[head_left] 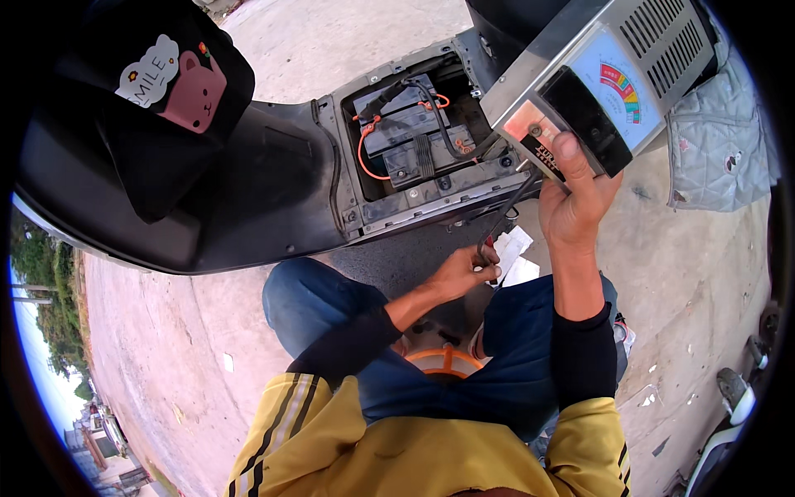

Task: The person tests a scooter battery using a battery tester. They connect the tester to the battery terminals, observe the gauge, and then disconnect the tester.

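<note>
My right hand [575, 199] holds up a battery tester [614, 93], a metal box with vent slots and a coloured dial, its thumb pressed on the lower front corner. From beneath the tester a black cable [515, 199] runs down to my left hand [464, 275]. The left fingers are closed around its end, where a bit of red shows; the tip's shape is too small to make out. Beyond the hands, several black batteries [402, 124] sit in the open floor compartment of a scooter [273, 178]. Orange wires and a thick black lead join them.
A black bag [236, 74] with a pink bear print rests at the scooter's left. A grey quilted cover [720, 141] hangs at the right. White paper [520, 269] lies near my left hand. An orange stool [445, 360] shows between my legs. Parked vehicles [733, 398] stand at lower right.
</note>
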### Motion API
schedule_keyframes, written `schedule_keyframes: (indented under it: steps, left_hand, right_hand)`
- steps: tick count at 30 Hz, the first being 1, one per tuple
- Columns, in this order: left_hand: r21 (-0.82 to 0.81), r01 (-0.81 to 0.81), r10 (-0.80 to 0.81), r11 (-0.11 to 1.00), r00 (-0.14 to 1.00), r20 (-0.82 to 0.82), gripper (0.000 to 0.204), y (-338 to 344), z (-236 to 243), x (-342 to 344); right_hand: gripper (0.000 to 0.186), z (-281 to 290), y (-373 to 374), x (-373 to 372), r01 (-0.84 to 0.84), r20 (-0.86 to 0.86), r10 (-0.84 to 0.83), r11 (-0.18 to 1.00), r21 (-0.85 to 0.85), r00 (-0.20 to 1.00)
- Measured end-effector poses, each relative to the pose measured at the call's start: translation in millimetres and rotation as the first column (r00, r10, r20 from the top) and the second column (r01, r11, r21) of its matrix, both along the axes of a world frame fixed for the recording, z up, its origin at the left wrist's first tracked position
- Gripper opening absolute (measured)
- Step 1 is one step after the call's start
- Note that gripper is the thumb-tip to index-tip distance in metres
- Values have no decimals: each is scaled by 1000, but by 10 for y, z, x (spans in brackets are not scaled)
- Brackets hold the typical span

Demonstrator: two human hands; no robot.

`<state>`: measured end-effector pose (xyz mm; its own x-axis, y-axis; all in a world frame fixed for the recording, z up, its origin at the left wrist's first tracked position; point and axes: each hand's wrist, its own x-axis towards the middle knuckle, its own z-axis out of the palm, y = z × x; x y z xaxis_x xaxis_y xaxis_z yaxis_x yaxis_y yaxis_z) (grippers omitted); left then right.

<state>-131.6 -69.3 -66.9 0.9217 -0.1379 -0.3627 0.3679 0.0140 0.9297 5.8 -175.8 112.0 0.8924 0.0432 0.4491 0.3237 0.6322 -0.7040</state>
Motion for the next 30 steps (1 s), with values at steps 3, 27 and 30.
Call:
schedule_keyframes:
  steps: [3,27,30]
  left_hand:
    - [72,60,-38,996,960,-276,21,15,261,-23]
    - [102,133,-114,986,979,-166,37,-72,18,-391]
    - [-172,-73,35,982,976,-215,40,-155,42,-383]
  right_hand:
    - [53,-2,2,0,13,-9,-13,1000,0,1000]
    - [42,2,-139,-97,-47,-190,34,997,-63,981]
    - [37,-24,-118,-82,6,-174,-19,997,-74,985]
